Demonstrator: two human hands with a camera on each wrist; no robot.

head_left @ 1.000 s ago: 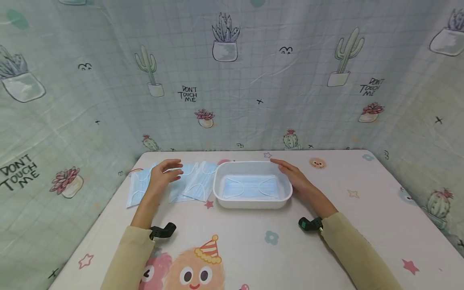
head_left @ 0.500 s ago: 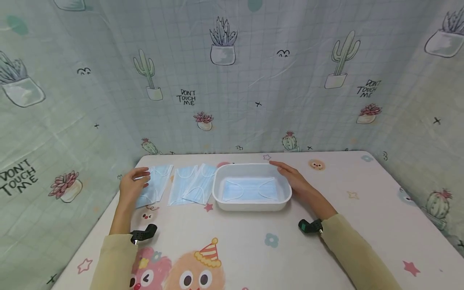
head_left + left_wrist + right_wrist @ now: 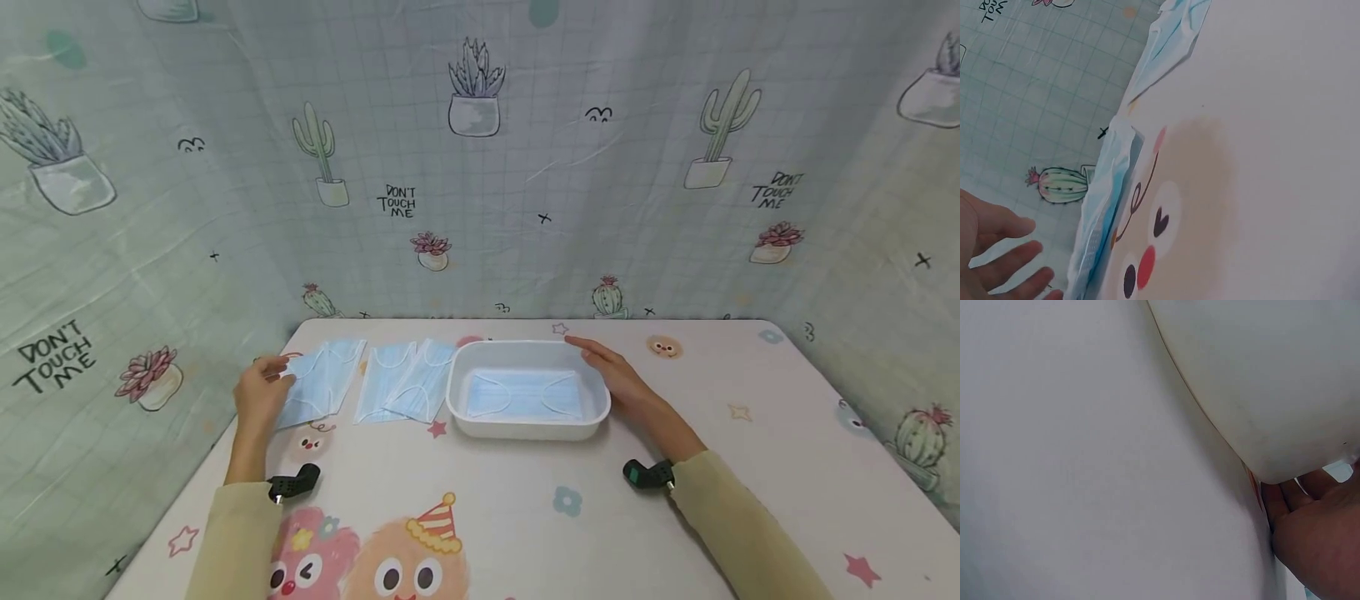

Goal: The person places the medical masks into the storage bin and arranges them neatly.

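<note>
My left hand [image 3: 258,396] is at the left edge of a pair of overlapping light-blue face masks [image 3: 330,379] on the left of the table. In the left wrist view its fingers [image 3: 1013,265] are spread and loosely bent, a little apart from a mask [image 3: 1104,200]. My right hand [image 3: 622,383] rests along the right side of a white plastic tray [image 3: 528,430], fingers extended against its wall. Inside the tray lies a face mask [image 3: 525,393] with white ear loops. From the right wrist, the fingers [image 3: 1297,497] partly disappear behind the tray's corner.
Two more face masks [image 3: 423,383] overlap between the left pair and the tray. The white table [image 3: 495,517] carries printed cartoon figures. A cactus-patterned cloth [image 3: 540,250] stands behind and along both sides.
My left hand has moved left, from above the masks to the outer edge of the leftmost pair. The right hand stays at the tray. The view has shifted slightly.
</note>
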